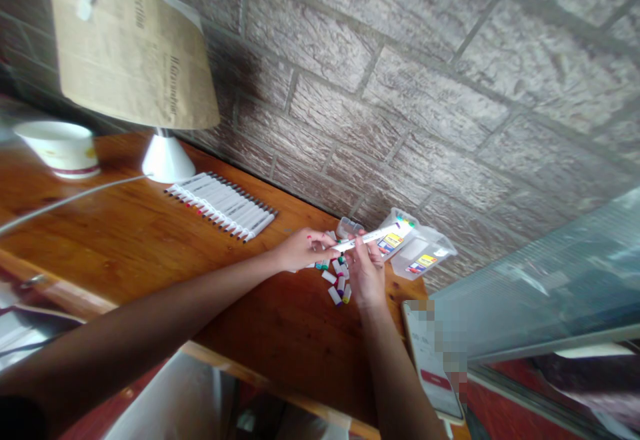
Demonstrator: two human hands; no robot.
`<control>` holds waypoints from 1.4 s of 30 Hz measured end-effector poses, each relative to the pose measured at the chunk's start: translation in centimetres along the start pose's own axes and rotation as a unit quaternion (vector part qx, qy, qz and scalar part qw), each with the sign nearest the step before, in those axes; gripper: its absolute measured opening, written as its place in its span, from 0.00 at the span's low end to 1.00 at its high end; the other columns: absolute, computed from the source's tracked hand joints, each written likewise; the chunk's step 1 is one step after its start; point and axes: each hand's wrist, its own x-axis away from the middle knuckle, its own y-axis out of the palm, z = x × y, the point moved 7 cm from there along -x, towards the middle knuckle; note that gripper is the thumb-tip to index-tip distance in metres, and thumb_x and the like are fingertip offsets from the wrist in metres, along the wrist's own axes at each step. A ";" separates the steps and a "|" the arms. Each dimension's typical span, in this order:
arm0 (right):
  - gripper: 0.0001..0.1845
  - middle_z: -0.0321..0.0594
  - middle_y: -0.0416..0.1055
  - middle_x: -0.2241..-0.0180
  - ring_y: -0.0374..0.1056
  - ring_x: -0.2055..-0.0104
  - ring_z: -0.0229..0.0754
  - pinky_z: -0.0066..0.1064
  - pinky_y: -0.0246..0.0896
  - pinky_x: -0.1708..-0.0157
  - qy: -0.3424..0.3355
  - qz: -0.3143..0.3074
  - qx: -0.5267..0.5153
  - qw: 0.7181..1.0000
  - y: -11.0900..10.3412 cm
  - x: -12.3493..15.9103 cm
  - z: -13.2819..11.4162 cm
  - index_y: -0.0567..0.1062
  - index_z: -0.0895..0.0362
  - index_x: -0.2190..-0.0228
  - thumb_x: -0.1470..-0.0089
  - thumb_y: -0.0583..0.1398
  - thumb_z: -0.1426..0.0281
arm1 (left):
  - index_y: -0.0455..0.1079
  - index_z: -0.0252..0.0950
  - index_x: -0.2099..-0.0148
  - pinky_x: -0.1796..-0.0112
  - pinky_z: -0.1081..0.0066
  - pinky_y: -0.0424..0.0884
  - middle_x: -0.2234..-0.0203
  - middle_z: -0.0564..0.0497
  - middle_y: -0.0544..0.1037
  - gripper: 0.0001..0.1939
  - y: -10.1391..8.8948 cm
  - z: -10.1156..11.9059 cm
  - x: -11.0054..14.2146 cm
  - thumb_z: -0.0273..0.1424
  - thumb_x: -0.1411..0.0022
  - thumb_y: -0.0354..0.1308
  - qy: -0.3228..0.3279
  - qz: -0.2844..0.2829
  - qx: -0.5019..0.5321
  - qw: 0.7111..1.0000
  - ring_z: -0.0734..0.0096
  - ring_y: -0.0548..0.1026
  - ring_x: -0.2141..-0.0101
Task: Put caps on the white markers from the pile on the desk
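Observation:
Between my two hands is a white marker (376,234), tilted with its purple-tipped end up to the right. The fingers of my left hand (305,251) pinch its lower left end. My right hand (366,272) grips it around the middle. Below and beside the hands lies a loose heap of marker caps (341,285) in white with coloured ends. Just behind my right hand, clear plastic cases (413,253) with yellow and blue labels lean near the wall. A neat row of white markers (223,203) lies on the table to the left.
On the wooden table (280,333), a lamp (167,157) with a paper shade and a paper cup (63,150) stand at the left; a cord (75,200) runs from the lamp. A phone (433,360) lies at the right edge. A brick wall (350,80) rises behind.

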 end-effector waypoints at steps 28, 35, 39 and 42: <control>0.21 0.32 0.72 0.72 0.64 0.75 0.30 0.21 0.57 0.77 -0.042 0.018 0.104 0.993 -1.4 -0.6 0.1 0.77 0.56 0.61 0.55 0.71 0.58 | 0.79 0.32 0.55 0.65 0.74 0.68 0.64 0.47 0.82 0.19 -1.5 -0.3 -0.5 0.42 0.42 0.64 0.048 0.052 -0.056 0.996 0.72 0.75 0.68; 0.21 0.31 0.70 0.75 0.61 0.77 0.30 0.21 0.54 0.79 -0.050 0.022 0.098 0.994 -1.3 -0.5 -0.2 0.77 0.57 0.63 0.56 0.71 0.58 | 0.79 0.32 0.56 0.71 0.76 0.64 0.68 0.49 0.81 0.18 -1.6 0.2 -0.4 0.40 0.42 0.64 0.047 0.062 -0.068 0.995 0.76 0.71 0.73; 0.22 0.30 0.68 0.77 0.59 0.78 0.30 0.22 0.52 0.80 -0.048 0.029 0.107 0.993 -1.2 -0.5 -0.2 0.76 0.56 0.63 0.56 0.71 0.57 | 0.79 0.32 0.55 0.72 0.76 0.63 0.69 0.49 0.81 0.19 -1.8 0.0 -0.3 0.41 0.43 0.64 0.044 0.074 -0.064 0.994 0.76 0.70 0.74; 0.21 0.28 0.67 0.78 0.58 0.79 0.30 0.22 0.50 0.80 -0.048 0.029 0.105 0.993 -1.2 -0.4 -0.2 0.76 0.57 0.65 0.56 0.71 0.56 | 0.79 0.32 0.55 0.71 0.76 0.63 0.68 0.49 0.81 0.19 -1.7 0.0 -0.4 0.42 0.43 0.65 0.049 0.075 -0.067 0.994 0.75 0.70 0.73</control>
